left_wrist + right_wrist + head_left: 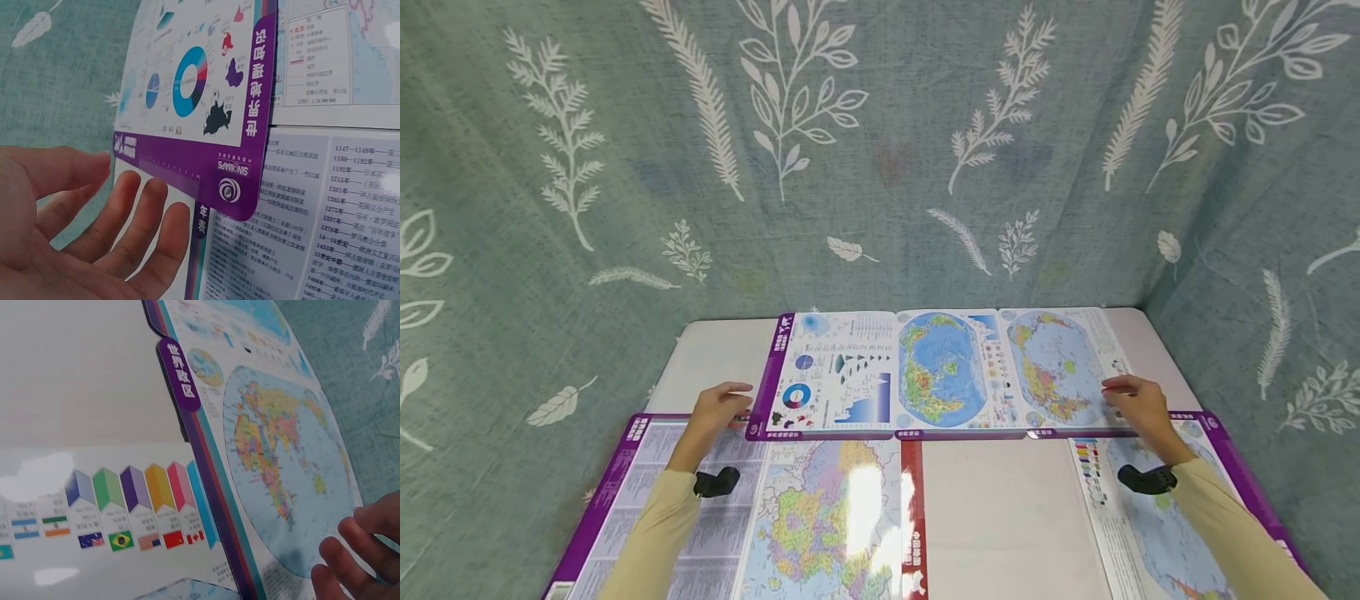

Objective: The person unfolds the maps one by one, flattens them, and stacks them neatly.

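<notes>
A long fold-out world map sheet [947,367] with a purple border lies across the back of the white table, its print upside down to me. Its panels show charts and two oval maps. Beside its left end is my left hand [718,406], fingers bent loosely; the left wrist view shows the fingertips [164,187] close to the purple border [181,172], the palm free. At the other end my right hand [1141,407] hovers by the right-hand oval map [281,450], fingers [344,559] relaxed and pinching nothing.
In front, a text timeline sheet [715,525] lies at left next to a China map [820,525] with a red strip and bright glare. A sheet with flags and a world map [1150,517] lies at right, under my forearm. Leaf-patterned green cloth [880,208] hangs around the table.
</notes>
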Demonstrator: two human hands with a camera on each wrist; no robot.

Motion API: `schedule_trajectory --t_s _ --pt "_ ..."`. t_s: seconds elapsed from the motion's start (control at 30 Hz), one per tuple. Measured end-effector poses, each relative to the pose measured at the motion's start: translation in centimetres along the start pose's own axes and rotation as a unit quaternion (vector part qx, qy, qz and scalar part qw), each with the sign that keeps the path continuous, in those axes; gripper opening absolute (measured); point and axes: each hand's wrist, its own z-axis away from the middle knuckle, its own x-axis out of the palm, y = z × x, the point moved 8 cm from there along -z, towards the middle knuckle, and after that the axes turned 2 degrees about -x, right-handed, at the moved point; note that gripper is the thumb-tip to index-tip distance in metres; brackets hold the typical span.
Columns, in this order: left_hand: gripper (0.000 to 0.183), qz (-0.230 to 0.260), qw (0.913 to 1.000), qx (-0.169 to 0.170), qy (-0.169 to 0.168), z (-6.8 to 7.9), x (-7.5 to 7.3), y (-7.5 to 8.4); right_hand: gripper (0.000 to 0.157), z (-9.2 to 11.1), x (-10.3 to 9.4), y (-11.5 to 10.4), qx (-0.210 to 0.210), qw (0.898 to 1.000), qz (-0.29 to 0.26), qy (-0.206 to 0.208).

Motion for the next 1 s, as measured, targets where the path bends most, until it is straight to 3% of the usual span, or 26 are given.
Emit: schedule_trajectory --t_s 0.17,0.27,0.5,0.83,1.0 --pt "0.046 0.016 0.9997 0.006 -0.015 0.4 0.1 -0.5 0.034 0.4 0.9 -0.2 0.003 1.000 -0.030 -0.002" --pt "0.047 0.010 0.9996 0.012 -0.025 1.4 0.3 0.3 0.034 0.6 1.4 -0.2 0.007 0.999 -0.044 -0.006" --pt "0.044 -0.005 0.9994 -0.013 -0.033 2.9 0.7 0.5 0.037 1.1 2.7 -0.1 0.042 0.995 -0.092 -0.010" --pt "0.044 0.003 0.9990 -0.013 -0.042 4.7 0.7 0.4 0.035 2.0 4.4 -1.3 0.060 0.987 -0.145 -0.032" --pt "0.045 0.004 0.9990 -0.016 -0.042 5.3 0.7 0.2 0.036 3.7 4.4 -3.9 0.078 0.975 -0.202 -0.055"
